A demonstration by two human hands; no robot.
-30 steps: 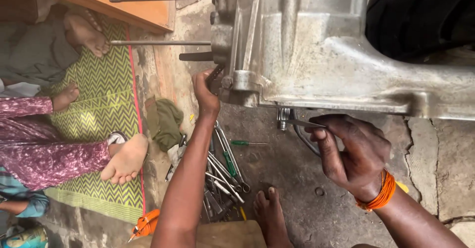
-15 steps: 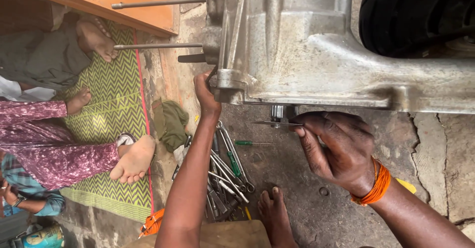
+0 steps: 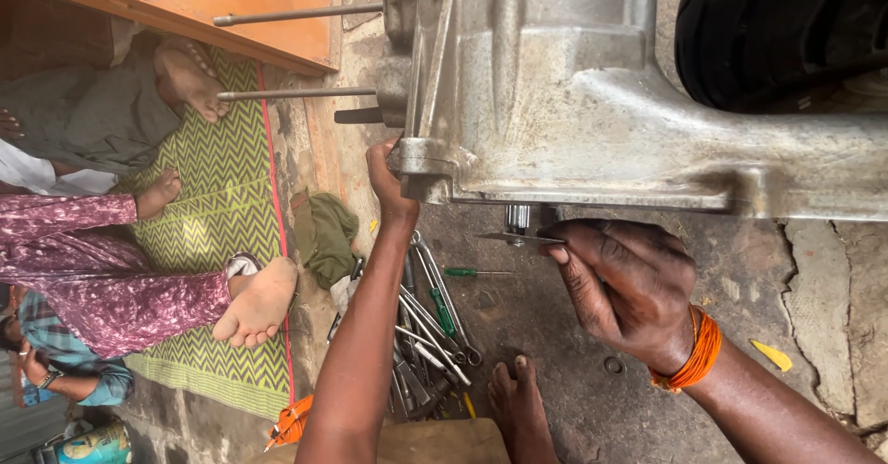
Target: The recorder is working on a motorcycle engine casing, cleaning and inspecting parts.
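A blue-and-yellow tin (image 3: 88, 445) stands at the floor's lower left corner. The grey cast-metal casing (image 3: 592, 103) spans the top, a bolt (image 3: 517, 217) projecting from its underside. The right hand (image 3: 629, 288) pinches a thin flat wrench (image 3: 518, 237) on that bolt; the left hand (image 3: 388, 182) grips the casing's corner. Spanners (image 3: 425, 334) lie on the concrete floor (image 3: 573, 408), beside a green mat (image 3: 213, 205).
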